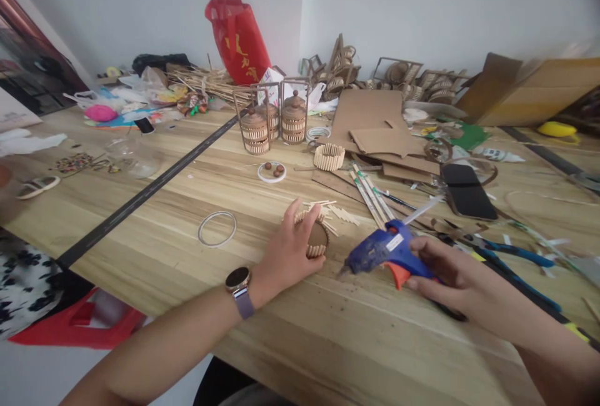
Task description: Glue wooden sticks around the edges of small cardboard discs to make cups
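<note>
My left hand (284, 253), with a watch on its wrist, curls its fingers and thumb over a small round basket (317, 250). The basket has short wooden sticks round a brown disc base and stands on the table, partly hidden by the fingers. In my right hand (457, 278) is a blue hot glue gun (384, 250) with an orange trigger, its nozzle pointing left towards the basket. A clear glue stick (424, 209) juts from its back. Loose short sticks (344, 213) lie just behind the basket. A finished ring of sticks (329, 157) stands farther back.
A white ring (217, 229) lies left of my left hand. Lidded stick baskets in frames (294, 120) stand behind, near brown beads (279, 170). Cardboard (368, 112), a phone (469, 190) and blue-handled pliers (515, 250) crowd the right side. Another person's patterned clothing (28, 287) shows at left.
</note>
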### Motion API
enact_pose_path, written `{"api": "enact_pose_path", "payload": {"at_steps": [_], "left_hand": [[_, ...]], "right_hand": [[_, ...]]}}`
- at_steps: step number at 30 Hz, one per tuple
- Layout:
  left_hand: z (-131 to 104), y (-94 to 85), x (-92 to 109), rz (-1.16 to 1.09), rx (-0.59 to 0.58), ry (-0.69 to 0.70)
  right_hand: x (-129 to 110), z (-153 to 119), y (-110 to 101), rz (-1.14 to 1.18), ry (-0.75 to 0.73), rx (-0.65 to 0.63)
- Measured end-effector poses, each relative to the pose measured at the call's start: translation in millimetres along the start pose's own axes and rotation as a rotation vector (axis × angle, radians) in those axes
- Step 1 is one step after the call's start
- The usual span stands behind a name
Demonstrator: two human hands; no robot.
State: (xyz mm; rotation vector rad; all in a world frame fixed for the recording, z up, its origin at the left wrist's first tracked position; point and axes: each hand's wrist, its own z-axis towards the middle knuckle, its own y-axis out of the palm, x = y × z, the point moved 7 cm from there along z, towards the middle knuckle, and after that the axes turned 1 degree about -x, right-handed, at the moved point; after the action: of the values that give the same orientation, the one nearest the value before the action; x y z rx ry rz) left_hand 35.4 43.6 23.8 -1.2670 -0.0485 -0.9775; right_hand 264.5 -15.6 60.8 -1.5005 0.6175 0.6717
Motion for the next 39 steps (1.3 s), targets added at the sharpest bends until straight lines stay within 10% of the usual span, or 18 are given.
{"api": "enact_pose_path", "payload": {"at_steps": [10, 19, 39], "left_hand": [[-1.1, 0.2, -0.7, -0.007, 0.006, 0.014], [-0.9, 0.2, -1.0, -0.008, -0.004, 0.018], [-0.7, 0.8, -2.1, -0.005, 0.002, 0.013]], "right_hand": [[28.3, -2.1, 38.4, 0.394, 0.267, 0.021], [12.8, 8.7, 57.3, 0.197, 0.008, -0.086], [3.4, 7.7, 61.6, 0.083, -0.041, -0.100]]}}
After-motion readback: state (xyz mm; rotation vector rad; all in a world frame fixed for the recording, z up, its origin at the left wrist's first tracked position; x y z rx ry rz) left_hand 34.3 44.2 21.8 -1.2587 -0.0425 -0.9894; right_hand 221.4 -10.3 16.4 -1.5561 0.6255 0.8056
